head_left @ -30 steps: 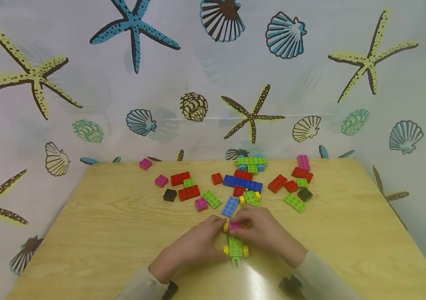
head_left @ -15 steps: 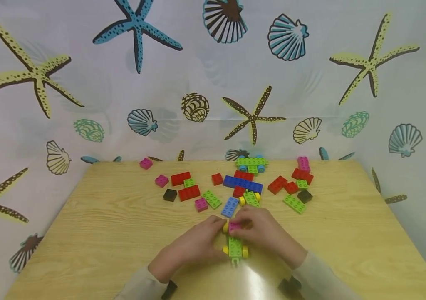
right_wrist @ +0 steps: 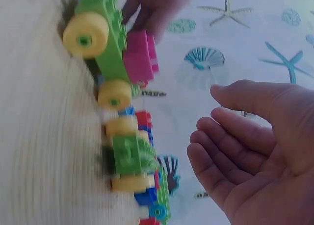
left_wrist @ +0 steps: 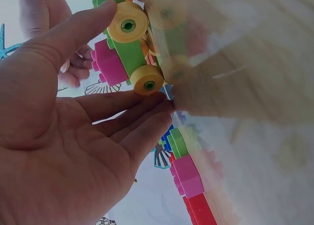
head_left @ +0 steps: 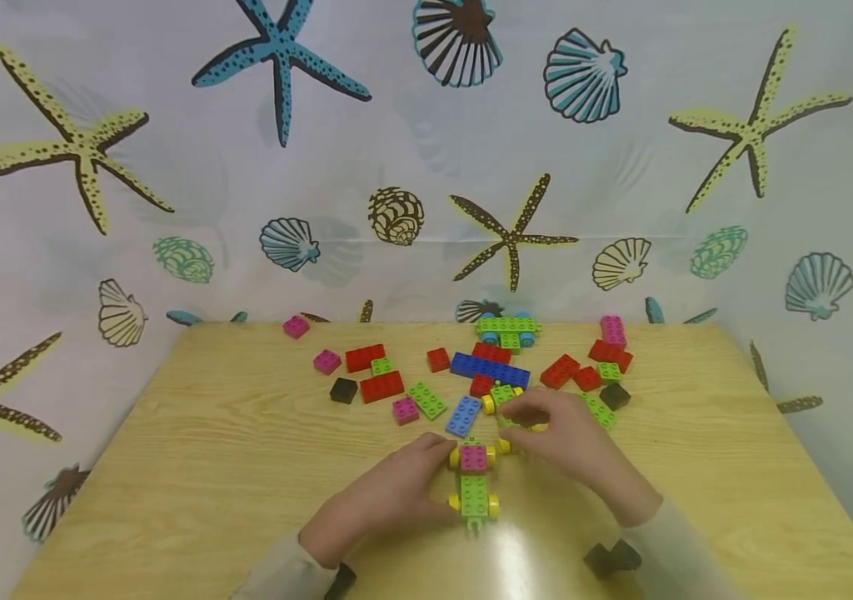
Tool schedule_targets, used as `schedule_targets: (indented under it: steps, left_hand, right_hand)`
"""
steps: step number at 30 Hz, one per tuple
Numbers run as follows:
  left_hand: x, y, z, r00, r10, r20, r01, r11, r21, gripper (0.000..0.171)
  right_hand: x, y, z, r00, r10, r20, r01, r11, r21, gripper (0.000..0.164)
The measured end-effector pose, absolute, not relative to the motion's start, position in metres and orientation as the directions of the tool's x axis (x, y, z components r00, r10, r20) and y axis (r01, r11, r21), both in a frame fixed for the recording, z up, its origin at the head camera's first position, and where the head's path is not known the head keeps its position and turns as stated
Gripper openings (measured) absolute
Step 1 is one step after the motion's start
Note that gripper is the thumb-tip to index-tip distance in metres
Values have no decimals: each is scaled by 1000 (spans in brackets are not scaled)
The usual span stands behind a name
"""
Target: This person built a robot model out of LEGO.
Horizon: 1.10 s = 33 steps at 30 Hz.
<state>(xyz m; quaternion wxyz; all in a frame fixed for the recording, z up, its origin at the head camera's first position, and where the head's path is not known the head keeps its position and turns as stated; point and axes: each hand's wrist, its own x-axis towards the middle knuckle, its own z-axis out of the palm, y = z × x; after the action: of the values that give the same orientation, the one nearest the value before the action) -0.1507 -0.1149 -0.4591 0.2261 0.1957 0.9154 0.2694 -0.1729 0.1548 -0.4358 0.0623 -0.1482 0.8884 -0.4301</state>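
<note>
A green toy car base [head_left: 474, 496] with yellow wheels stands near the front of the table. A pink brick [head_left: 473, 459] sits on the studs at its far end. My left hand [head_left: 389, 492] holds the car base from the left, its thumb [left_wrist: 93, 21] at one wheel and the fingertips [left_wrist: 152, 105] at the other. My right hand [head_left: 565, 433] hovers at the right, fingers loosely bent with nothing between them, as the right wrist view shows. Beyond its fingertips is a second green car base [head_left: 504, 396] with yellow wheels, partly hidden by the hand.
A light blue brick [head_left: 464, 417] lies just beyond the first car. Behind it are a long dark blue brick [head_left: 490, 369], several red, green, pink and black bricks, and a green car base with blue wheels [head_left: 509, 326] at the back edge, before the patterned cloth.
My right hand has let go of the pink brick and moved right, toward the second green car base. The pink brick stays on the first car. My left hand has kept its place.
</note>
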Motion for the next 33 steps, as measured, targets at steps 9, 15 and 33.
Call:
schedule_targets:
  steps: [9,15,33]
  left_hand:
    - [-149,-115,-455,-822,484,-299,248,778,578,94]
    - [-148,-115,-456,-820,483,-307,237,775,586,95]
    - [-150,-114,-458,-820,473,-322,216,777,591,94]
  right_hand:
    - [-182,208,-439,-978,-207,7,-139,632,-762,32]
    - [-189,239,-445,-989,-150,-10,-97,689,-718,36]
    - [-199,265,-458,-991,-77,-107,18,725,-689,42]
